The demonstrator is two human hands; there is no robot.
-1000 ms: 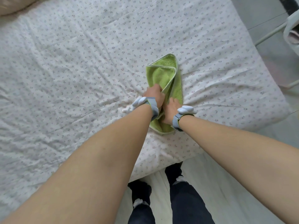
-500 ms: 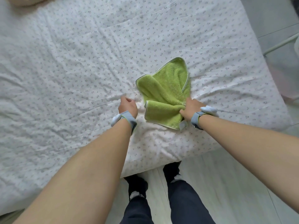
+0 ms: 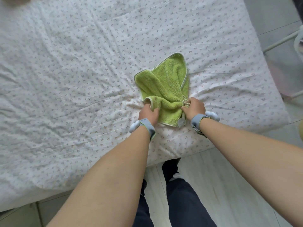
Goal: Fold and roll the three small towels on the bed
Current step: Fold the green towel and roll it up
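While crumpled on the bed (image 3: 82, 71), green towel (image 3: 165, 84), near edge pinched by left hand (image 3: 148, 113) and right hand (image 3: 195, 108) fingers.

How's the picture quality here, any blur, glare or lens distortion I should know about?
Head view: light is soft and even, with no glare and only faint shadows in the bed sheet wrinkles. The green towel, left hand and right hand look sharp. The wide-angle lens stretches the forearms in the foreground and bows the bed's edges. The far right margin is blurred.
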